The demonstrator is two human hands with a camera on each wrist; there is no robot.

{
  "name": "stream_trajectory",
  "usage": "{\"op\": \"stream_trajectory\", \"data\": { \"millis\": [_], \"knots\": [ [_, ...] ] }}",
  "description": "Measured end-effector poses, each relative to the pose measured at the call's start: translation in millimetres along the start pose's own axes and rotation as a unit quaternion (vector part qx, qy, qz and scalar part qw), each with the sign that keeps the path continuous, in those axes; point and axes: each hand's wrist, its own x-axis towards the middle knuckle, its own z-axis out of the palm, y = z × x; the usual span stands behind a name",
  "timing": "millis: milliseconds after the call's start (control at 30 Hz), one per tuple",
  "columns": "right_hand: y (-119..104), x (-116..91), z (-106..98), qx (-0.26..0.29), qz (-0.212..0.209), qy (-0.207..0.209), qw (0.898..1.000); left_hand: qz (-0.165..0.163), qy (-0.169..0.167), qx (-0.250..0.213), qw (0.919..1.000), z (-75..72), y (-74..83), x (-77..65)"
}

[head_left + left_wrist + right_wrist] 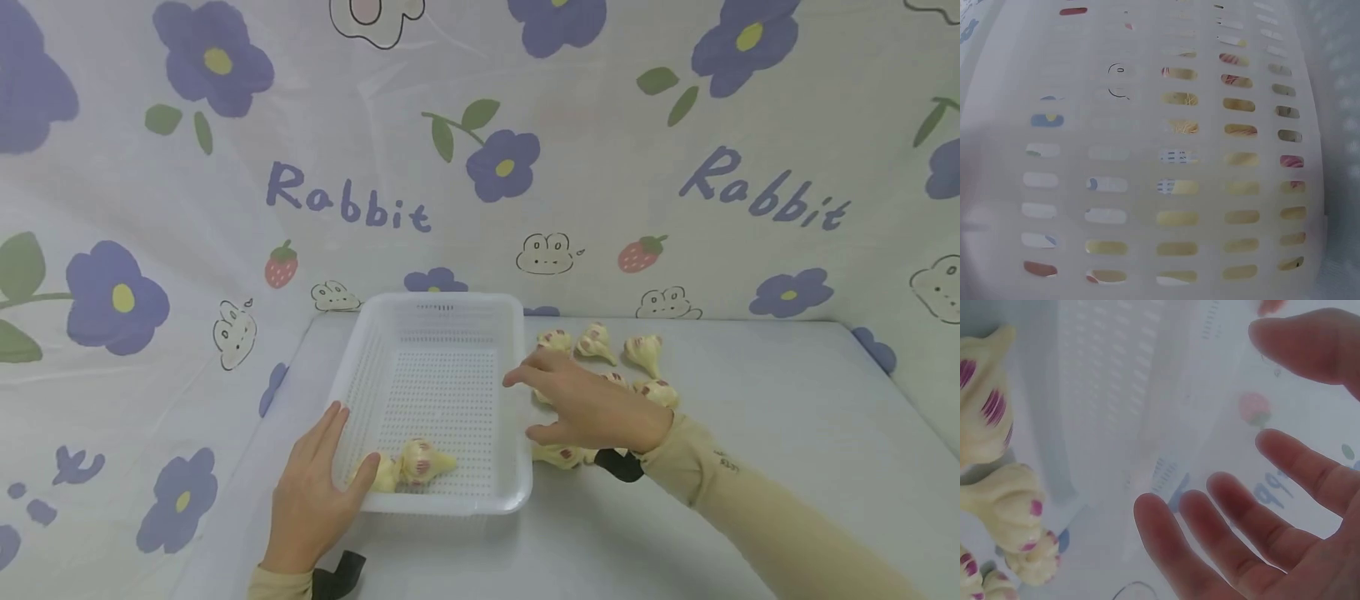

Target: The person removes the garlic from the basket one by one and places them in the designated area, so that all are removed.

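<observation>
A white slotted plastic basket (442,392) stands on the table, with two garlic bulbs (424,462) in its front left corner. My left hand (315,487) rests against the basket's left front corner, its fingers straight along the left side and its thumb near the bulbs. In the left wrist view the basket's slotted wall (1141,169) fills most of the picture, with pale yellow and purple showing through the slots. Beside the basket's right rim, my right hand (588,404) hovers with fingers spread. The right wrist view shows nothing in those fingers (1235,519).
Several more purple-streaked garlic bulbs (643,352) lie on the white table (757,417) to the right of the basket, partly hidden by my right hand. A white curtain (585,125) with flowers and rabbits hangs behind the table.
</observation>
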Motion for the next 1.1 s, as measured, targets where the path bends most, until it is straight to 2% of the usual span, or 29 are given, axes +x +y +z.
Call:
{"op": "stream_trajectory", "data": {
  "millis": [400, 700, 1100],
  "knots": [
    [-21.6, 24.9, 8.2, 0.006, -0.006, -0.045, 0.999, 0.004, 0.0, 0.0, 1.0, 0.1, -1.2, -0.6],
    [-34.0, 42.8, 11.2, 0.014, -0.021, -0.062, 0.998, 0.003, -0.002, 0.0, 1.0, -0.5, -0.9, -0.1],
    [-53.1, 65.1, 25.6, 0.001, -0.026, -0.078, 0.997, 0.002, -0.01, 0.002, 0.9999, -1.4, -2.5, 0.4]
  ]
}}
